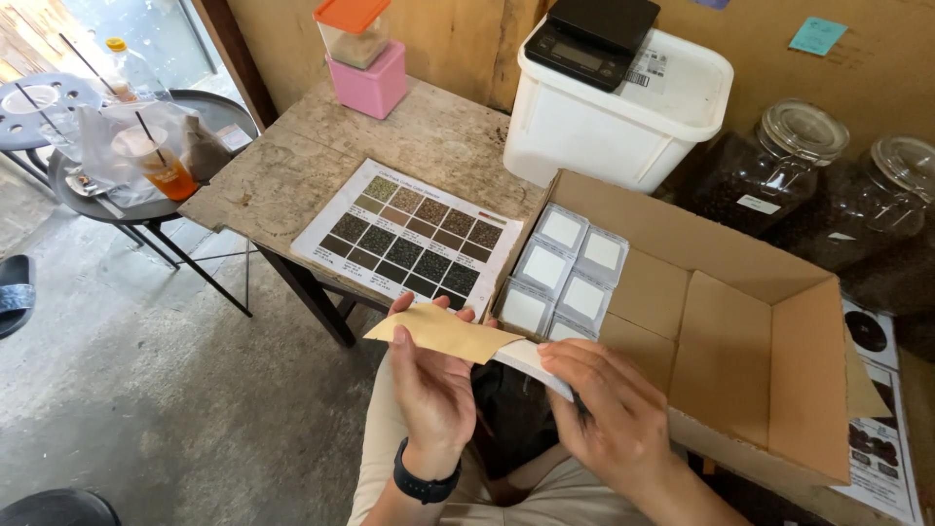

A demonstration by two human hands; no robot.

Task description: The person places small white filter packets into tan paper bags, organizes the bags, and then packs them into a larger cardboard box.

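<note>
Concrete floor fills the left of the frame; a worn counter carries a chart and an open box. At lower centre, the left hand pinches a tan pouch; the right hand pinches its white end.

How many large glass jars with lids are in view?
2, both at the right behind the cardboard box: one glass jar beside the white bin, the other glass jar at the frame's edge.
</note>
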